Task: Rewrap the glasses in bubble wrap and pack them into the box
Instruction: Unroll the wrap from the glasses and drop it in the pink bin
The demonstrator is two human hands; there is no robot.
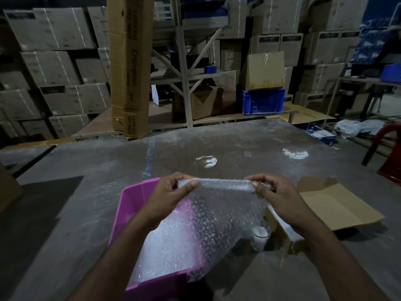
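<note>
Glasses are what this job turns on, and only one glass [260, 234] can be made out: it stands bare on the bench [86, 174], just to the near-left of the cardboard box [334, 205], partly screened by the hanging bubble wrap sheet [219, 213]. Whether more glasses stand behind the sheet cannot be told.

The left hand [171, 196] pinches the sheet's top edge at one corner, thumb and fingers curled onto it. The right hand [275, 196] pinches the other corner the same way. Between them the sheet is held up and spread, above the bench and to the left of the box, with its lower part draping over the pink bin [130, 205]. That bin sits further left of the box and holds more bubble wrap [165, 246].

The box lies to the right of the hands with its flaps open. What is inside it is not visible from here.

As a judgement, the task looks early. A sheet has been picked up and opened out, but no glass lies in it yet. No wrapped bundle is seen in or beside the box. Still left for this glass: laying it on the sheet, rolling it, tucking the ends, and setting it into the box.
</note>
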